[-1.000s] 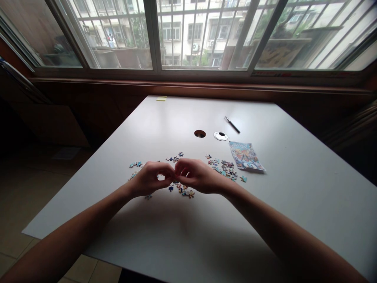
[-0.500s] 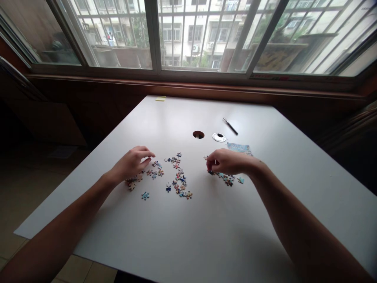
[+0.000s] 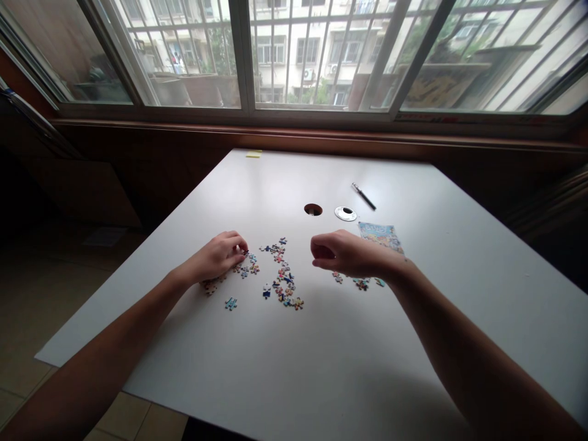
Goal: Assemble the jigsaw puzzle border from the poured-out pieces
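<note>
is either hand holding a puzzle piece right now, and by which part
Cannot be told. The right hand curls its fingers inward, hiding anything pinched. The left hand has fingertips on loose puzzle pieces, with no clear grip.

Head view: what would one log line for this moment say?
left hand: fingertips on pieces | right hand: curled above other pieces, contents unseen | table: pen, picture card

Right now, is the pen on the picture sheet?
No, the pen lies on the bare table beyond the picture sheet, not touching it.
</note>
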A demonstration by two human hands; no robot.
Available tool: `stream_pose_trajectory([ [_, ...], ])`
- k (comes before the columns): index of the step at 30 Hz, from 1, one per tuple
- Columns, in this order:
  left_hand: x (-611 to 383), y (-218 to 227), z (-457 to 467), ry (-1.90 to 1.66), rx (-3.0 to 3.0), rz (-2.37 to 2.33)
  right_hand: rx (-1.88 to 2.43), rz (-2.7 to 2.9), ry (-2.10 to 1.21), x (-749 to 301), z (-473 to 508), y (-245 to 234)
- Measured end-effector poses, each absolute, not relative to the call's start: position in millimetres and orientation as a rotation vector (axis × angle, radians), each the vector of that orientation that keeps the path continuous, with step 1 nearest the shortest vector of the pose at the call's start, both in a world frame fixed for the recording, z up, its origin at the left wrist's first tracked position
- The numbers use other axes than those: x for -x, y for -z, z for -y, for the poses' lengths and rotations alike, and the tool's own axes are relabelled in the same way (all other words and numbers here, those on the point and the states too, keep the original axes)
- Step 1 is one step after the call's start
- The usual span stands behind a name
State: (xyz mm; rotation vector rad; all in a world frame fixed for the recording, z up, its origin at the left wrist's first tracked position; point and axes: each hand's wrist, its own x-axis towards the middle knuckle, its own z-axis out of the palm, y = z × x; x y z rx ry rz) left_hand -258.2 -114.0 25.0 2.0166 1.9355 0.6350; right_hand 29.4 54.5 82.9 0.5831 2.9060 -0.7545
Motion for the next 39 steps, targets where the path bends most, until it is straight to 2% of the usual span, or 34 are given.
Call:
stream_pose_trajectory([
  [4, 249, -32, 116, -0.809, -1.765, -1.859, -0.447, -3.048, 0.889, -19, -38, -79],
  [9, 214, -36, 121, -1.105, -1.513, -1.415, -0.381, -3.019, 1.53, 4, -3, -56],
  [13, 200, -36, 123, -1.11, -1.516, -1.331, -0.549, -2.915, 1.706, 15, 13, -39],
  [16, 215, -43, 125, -0.979, -1.678, -1.417, -0.613, -2.932, 1.501, 11, 2, -41],
  [21, 268, -64, 131, -0.646, -1.999, -1.761, -0.65, -2.875, 0.845, -13, -44, -59],
  [25, 290, -73, 141, -0.262, -1.954, -1.705, -0.738, -2.711, 0.518, -26, -67, -62],
  [28, 289, -73, 146, -0.12, -1.898, -1.653, -0.843, -2.734, 0.315, -29, -69, -63],
  [31, 284, -68, 147, -0.109, -1.862, -1.631, -0.86, -2.786, 0.281, -29, -66, -66],
  [39, 291, -70, 145, -0.211, -1.886, -1.663, -0.798, -2.782, 0.497, -28, -56, -75],
])
